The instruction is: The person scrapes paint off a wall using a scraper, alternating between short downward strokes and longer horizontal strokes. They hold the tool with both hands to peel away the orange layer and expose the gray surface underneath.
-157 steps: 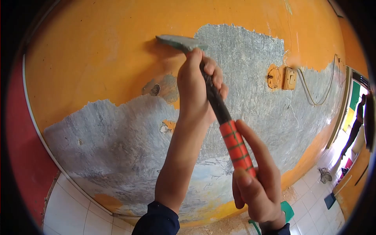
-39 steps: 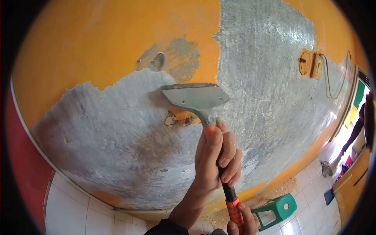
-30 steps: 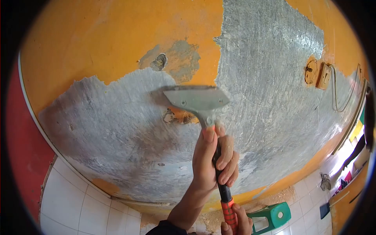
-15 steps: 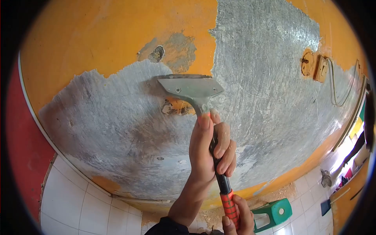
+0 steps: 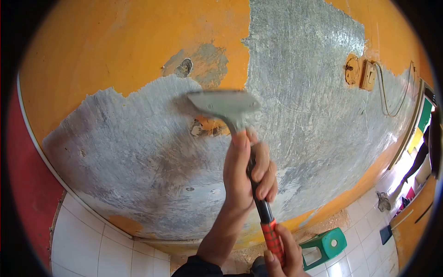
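A long-handled wall scraper (image 5: 226, 103) with a wide grey head lies across the middle of the wall, its blade edge by the lower border of the orange paint. The head is slightly blurred. My left hand (image 5: 240, 177) is closed around the black upper shaft, with the thumb up near the head. Lower down, my right hand (image 5: 287, 256) grips the red patterned end of the handle. Bare grey wall (image 5: 152, 147) surrounds the tool, and orange paint (image 5: 124, 41) remains above it. Below the head is a damaged orange patch (image 5: 210, 126) with holes.
A switch box (image 5: 368, 75) with a hanging cable (image 5: 384, 99) is on the right side of the wall. A green stool (image 5: 330, 244) stands on the tiled floor (image 5: 76, 235) near scattered debris. At left is a red wall (image 5: 30, 194); a wooden cabinet (image 5: 415, 221) stands at right.
The camera view has shifted slightly, moving the switch box and wall edges left. Both hands keep their hold on the scraper, whose head now looks blurred.
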A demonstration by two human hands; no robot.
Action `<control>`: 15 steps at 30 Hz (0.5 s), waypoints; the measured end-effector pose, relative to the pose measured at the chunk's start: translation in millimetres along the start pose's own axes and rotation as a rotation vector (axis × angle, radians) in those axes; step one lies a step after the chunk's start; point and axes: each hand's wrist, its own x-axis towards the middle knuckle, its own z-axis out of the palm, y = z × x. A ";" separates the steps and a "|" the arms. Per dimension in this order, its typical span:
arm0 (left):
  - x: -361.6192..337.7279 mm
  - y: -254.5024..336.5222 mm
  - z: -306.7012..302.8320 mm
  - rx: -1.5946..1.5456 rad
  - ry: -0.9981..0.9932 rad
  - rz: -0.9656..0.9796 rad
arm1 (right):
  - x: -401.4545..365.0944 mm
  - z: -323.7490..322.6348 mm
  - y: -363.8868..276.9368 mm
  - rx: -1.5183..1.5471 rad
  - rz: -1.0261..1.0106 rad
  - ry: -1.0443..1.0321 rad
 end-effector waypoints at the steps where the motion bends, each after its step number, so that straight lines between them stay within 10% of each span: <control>1: 3.0 1.7 1.7 -0.007 0.003 -0.003 | 2.2 0.6 1.2 -0.035 -0.080 0.011; 15: 0.2 -8.0 -0.4 -0.109 -0.123 0.051 | 0.3 -10.3 -13.3 -0.015 -0.023 -0.105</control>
